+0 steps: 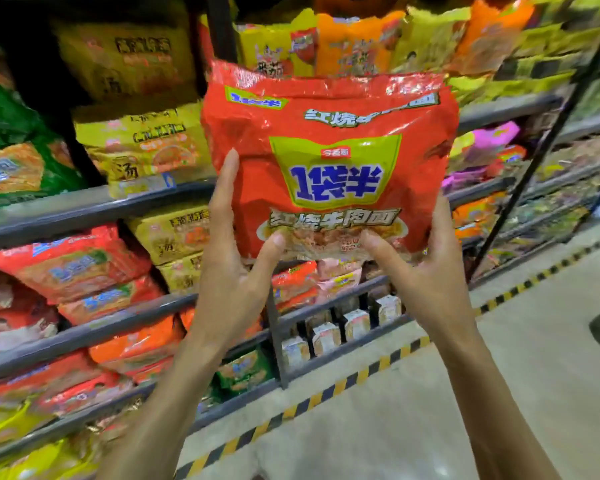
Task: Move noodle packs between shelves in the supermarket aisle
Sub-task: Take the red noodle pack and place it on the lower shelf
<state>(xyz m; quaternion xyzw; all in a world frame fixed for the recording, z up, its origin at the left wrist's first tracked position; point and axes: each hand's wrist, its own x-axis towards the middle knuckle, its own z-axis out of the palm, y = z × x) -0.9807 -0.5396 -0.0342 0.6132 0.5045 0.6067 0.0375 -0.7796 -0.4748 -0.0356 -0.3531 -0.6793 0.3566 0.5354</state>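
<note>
Both grips clamp the red noodle multipack (329, 161) upright in front of the shelves (94, 207): left hand (234, 244) and right hand (426, 268), thumbs on front, fingers wrapped behind lower corners.

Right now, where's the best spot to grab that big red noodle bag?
Probably the lower corners, from below on both sides, as the left hand and right hand do on the red noodle pack: it is wide, soft and upright, so two-sided support steadies it.
</note>
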